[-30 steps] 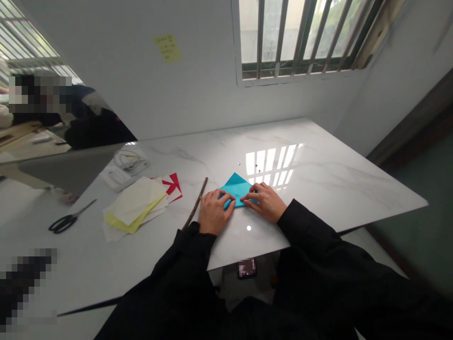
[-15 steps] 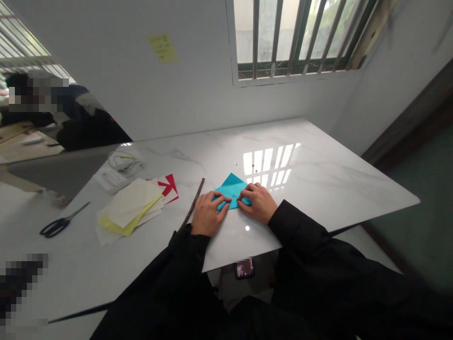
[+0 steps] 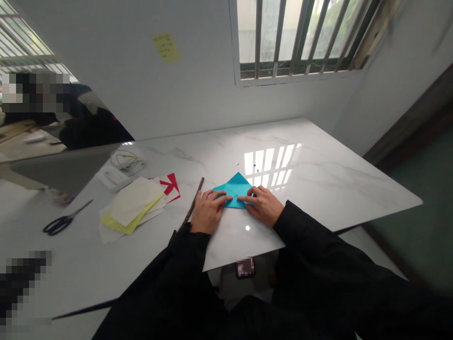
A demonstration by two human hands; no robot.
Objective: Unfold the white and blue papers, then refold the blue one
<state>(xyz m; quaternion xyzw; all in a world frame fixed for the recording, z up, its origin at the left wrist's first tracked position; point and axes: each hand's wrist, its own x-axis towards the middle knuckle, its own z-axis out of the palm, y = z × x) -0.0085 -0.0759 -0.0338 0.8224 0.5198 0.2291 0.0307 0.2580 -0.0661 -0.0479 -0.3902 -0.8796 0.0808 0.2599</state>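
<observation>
I see a white marble-look table (image 3: 318, 179) with grey veins, glossy enough to mirror the window as a bright barred patch. Behind it stands a plain white wall (image 3: 198, 94) with a yellow sticky note (image 3: 166, 46) stuck high up. A barred window (image 3: 300, 35) sits above the table's far edge, daylight and green showing through. At my right a dark wooden frame (image 3: 410, 123) runs down beside a dull green floor (image 3: 417, 222). At far left a second barred window (image 3: 21, 45) shows.
</observation>
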